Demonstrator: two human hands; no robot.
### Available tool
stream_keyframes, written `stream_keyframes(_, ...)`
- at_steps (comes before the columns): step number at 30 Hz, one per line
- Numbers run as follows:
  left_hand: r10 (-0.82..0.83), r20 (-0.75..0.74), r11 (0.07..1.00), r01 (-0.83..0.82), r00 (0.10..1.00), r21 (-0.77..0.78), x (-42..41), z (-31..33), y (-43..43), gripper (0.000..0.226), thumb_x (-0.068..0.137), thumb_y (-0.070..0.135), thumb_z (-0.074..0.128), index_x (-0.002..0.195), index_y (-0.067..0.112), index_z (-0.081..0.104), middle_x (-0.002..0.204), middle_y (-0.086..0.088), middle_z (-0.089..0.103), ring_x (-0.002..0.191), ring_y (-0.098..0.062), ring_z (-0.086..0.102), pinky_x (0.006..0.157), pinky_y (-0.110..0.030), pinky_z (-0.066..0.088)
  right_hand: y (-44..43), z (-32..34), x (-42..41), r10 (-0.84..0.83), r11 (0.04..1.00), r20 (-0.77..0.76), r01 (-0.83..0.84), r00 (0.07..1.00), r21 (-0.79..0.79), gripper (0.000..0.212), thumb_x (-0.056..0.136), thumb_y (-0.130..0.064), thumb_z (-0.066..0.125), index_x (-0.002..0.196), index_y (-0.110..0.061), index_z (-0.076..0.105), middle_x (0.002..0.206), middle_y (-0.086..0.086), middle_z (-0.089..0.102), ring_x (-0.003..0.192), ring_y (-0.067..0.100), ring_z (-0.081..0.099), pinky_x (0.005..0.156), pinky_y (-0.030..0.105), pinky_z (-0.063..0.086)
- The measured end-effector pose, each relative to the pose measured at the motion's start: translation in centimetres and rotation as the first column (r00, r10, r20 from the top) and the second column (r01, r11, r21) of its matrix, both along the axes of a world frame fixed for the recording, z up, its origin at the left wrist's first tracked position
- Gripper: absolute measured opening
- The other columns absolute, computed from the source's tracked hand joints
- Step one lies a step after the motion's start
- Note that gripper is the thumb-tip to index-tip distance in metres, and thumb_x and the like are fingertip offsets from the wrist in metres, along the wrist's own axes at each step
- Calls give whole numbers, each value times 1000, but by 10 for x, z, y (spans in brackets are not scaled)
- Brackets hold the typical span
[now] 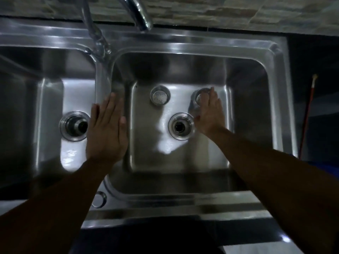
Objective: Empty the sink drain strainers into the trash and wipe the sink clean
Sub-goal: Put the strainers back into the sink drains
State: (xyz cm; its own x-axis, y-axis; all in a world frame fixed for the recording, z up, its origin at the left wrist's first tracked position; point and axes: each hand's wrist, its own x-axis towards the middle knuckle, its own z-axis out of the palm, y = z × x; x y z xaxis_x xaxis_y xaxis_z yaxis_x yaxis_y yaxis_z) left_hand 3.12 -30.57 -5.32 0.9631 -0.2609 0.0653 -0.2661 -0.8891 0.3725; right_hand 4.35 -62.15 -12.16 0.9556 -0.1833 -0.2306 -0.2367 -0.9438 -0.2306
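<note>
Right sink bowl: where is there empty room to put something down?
Bare floor lies in front of the open drain, toward the near wall of the right basin. The far half is crowded: one strainer sits there, and the right hand covers a second strainer.

The right hand (209, 111) covers most of 1 strainer (200, 96), so whether the fingers grip it cannot be told. The left hand (107, 129) hides part of the divider (102, 76) between the 2 basins. The left basin (27, 99) is cut off by the picture's edge. The tap (139, 13) and hose (95, 32) run out of the top, blurred. The red stick (308, 114) is too dim to identify.
</note>
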Motion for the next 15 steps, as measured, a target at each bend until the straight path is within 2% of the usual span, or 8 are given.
stream_keyframes(2,-3,7,1000,3,1000,-2,1,-3,1,54,107,27,24,155,4,37,164,-14,31,156,-25,23,126,-54,17,-5,-16,20,-37,998,-6,36,999,-48,88,81,-28,71,152,-4,25,160,26,16,148,42,18,122,47,19)
stream_keyframes(4,-5,2,1000,5,1000,-1,2,-5,3,55,107,28,24,155,4,36,165,-13,30,156,-24,21,126,-54,16,-9,-24,35,-64,995,-35,61,997,-73,89,78,-32,73,150,-8,27,154,23,29,143,40,30,117,45,28)
stream_keyframes(7,-3,-10,1000,3,1000,11,2,-7,3,56,106,30,24,155,5,36,164,-12,31,157,-24,20,127,-53,14,-14,-28,44,-75,995,28,77,997,-71,78,70,-27,77,139,-14,42,127,16,52,112,35,53,94,39,45)
stream_keyframes(9,-5,0,1000,5,1000,21,3,-6,2,56,106,29,24,154,4,38,163,-13,34,156,-25,21,126,-54,15,-12,-25,39,-87,993,103,95,991,-71,77,67,-32,80,134,-15,48,120,13,54,105,32,54,89,37,47)
stream_keyframes(12,-23,21,999,22,1000,36,2,-8,2,55,106,28,25,152,2,41,161,-15,38,155,-27,24,125,-56,17,-1,-19,14,-65,997,101,61,993,43,84,65,-41,82,137,-18,45,126,10,48,113,29,49,95,39,46)
stream_keyframes(15,-19,29,999,18,999,33,2,-8,2,55,106,28,26,151,2,42,159,-16,41,154,-28,26,125,-56,17,20,-11,-19,-16,981,99,-3,995,195,84,65,-32,80,139,-22,41,130,7,42,116,26,47,95,39,51)
